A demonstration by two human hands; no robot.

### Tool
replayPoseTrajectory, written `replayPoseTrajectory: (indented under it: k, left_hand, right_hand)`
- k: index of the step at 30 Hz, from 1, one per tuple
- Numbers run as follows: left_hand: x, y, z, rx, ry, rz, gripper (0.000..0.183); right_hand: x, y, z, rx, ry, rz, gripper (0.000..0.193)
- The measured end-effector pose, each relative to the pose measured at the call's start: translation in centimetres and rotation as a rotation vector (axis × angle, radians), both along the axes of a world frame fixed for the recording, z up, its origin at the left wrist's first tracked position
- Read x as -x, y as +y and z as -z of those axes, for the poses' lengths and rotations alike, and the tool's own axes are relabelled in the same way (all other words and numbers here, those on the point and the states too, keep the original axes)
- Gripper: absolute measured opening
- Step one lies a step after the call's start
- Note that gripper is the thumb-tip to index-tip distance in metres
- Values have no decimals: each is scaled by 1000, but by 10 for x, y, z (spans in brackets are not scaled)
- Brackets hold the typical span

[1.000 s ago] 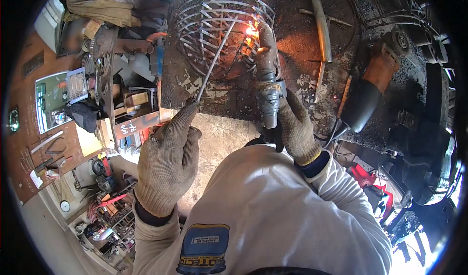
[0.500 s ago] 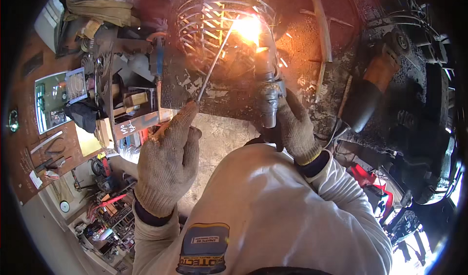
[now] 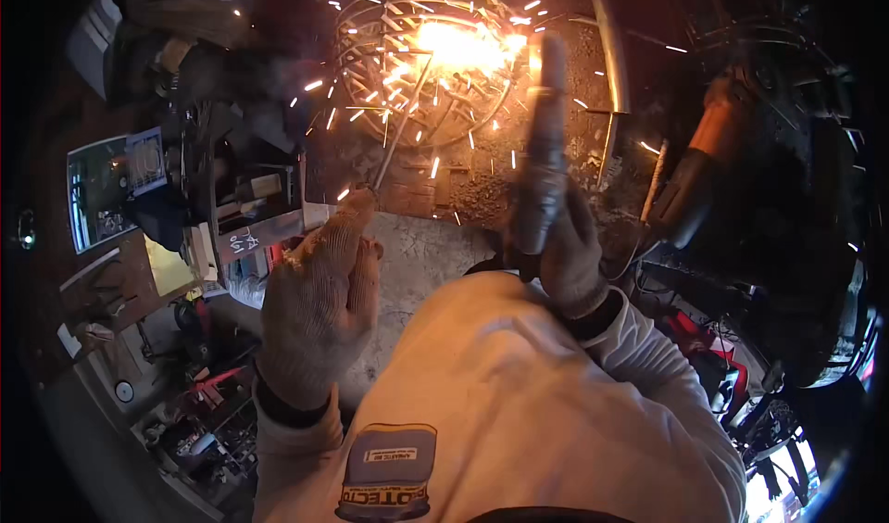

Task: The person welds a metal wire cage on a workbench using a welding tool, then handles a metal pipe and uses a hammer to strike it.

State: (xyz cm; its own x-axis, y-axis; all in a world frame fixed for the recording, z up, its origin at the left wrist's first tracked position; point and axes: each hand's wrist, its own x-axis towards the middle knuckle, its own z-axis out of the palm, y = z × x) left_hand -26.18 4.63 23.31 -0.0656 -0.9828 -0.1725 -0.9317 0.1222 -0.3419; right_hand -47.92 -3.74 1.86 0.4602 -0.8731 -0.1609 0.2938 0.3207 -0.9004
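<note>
At the top middle, a round cage of metal bars (image 3: 394, 23) sits on the dark work table (image 3: 417, 194). A glaring arc with flying sparks hides part of it. My left hand (image 3: 315, 305), in a knitted work glove, pinches the near end of a thin metal rod (image 3: 400, 136). The rod slants up into the cage beside the glare. In my right hand (image 3: 572, 259), also gloved, is a grey welding torch (image 3: 540, 176). Its front end is near the glare's right side, and the fingers are partly hidden behind its body.
Right of the cage lies a hammer (image 3: 607, 55). Farther right is an orange and black angle grinder (image 3: 693, 166). At left, an open shelf (image 3: 255, 236) holds blocks and tools. A brown board (image 3: 111, 287) with papers and hand tools stands beyond it.
The torch and right hand have shifted slightly right. The glare has widened leftward, many sparks now fly, and the surroundings look darker. My left hand has barely moved.
</note>
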Motion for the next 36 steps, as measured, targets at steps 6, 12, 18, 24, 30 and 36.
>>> replayPoseTrajectory:
  k: [6,12,18,24,30,36]
  left_hand:
    - [-3,0,9,102,117,23,33]
    - [2,-5,6,102,595,-348,45]
    - [5,-7,2,55,556,-396,44]
    - [4,-6,4,61,560,-398,42]
    - [6,-6,5,93,542,-360,41]
    - [4,-7,1,53,537,-382,41]
  right_hand:
    - [0,-2,-14,-385,-142,116,47]
    - [-7,-13,-31,-393,-52,-12,49]
    - [-9,-20,-45,-356,142,-139,51]
    - [-12,-21,-53,-350,143,-161,49]
    - [-15,-23,-54,-383,129,-155,51]
    - [-16,-22,-54,-397,127,-149,52]
